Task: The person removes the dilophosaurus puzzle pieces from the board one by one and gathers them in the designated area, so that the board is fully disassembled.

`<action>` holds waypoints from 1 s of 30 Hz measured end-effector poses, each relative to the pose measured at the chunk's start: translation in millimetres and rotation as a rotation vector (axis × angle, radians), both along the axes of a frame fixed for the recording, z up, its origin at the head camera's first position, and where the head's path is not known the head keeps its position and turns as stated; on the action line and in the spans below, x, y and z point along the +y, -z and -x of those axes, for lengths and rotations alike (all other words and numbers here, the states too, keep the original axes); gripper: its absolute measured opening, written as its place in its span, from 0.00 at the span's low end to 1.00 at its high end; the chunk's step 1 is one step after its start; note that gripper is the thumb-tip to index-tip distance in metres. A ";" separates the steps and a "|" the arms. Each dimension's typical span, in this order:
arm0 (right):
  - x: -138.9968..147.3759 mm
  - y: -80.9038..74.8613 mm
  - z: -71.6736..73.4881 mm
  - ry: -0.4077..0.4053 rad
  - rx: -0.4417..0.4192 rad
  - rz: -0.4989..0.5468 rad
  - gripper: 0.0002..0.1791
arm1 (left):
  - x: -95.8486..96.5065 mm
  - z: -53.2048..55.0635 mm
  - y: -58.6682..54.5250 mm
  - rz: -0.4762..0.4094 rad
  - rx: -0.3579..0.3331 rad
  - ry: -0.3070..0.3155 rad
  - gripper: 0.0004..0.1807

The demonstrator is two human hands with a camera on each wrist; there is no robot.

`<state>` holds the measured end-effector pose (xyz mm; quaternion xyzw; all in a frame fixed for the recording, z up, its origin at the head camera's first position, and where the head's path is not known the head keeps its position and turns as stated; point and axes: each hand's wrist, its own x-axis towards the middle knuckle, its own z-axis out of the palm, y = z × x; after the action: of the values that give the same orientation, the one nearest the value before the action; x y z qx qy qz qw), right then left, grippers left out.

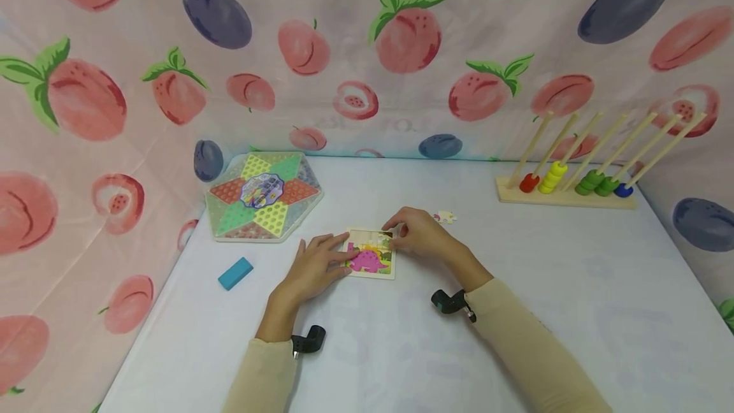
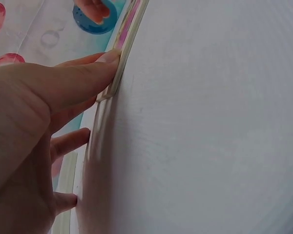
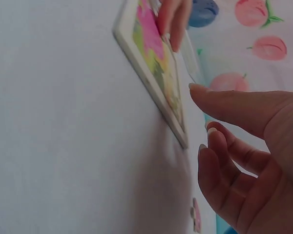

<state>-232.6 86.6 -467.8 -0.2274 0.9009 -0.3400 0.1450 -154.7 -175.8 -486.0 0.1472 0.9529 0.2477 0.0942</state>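
Note:
A small square jigsaw puzzle [image 1: 369, 262] with a pink dinosaur lies in a pale wooden frame on the table; its upper left part shows plain pale wood. My left hand [image 1: 314, 268] rests along its left side, fingers spread and fairly straight. In the left wrist view the thumb [image 2: 83, 80] presses on the frame's edge. Over the upper right corner hovers my right hand [image 1: 421, 232]; in the right wrist view its thumb and bent fingers stand apart with nothing visible between them. A loose puzzle piece [image 1: 445, 217] lies just beyond the right hand.
A hexagonal Chinese checkers board [image 1: 229, 232] lies at the back left, with a blue block [image 1: 235, 273] in front of it. At the back right stands a wooden rack [image 1: 568, 199] with upright pegs and coloured beads. A fruit-print cloth [image 1: 355, 56] hangs behind the table.

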 end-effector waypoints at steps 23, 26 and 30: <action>-14.6 13.5 -6.7 0.003 0.006 -0.045 0.12 | 0.5 -0.1 -0.8 -0.036 -0.009 -0.015 0.24; -16.8 13.1 -6.1 0.026 -0.004 -0.044 0.11 | 0.4 0.1 -0.5 -0.025 -0.005 -0.013 0.25; -19.9 12.8 -6.3 0.055 -0.011 -0.055 0.10 | 0.3 0.2 0.2 -0.016 0.002 -0.004 0.27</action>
<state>-226.3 66.7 -480.6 -0.1966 0.9150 -0.3202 0.1470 -154.9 -175.5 -486.2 0.1462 0.9513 0.2553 0.0916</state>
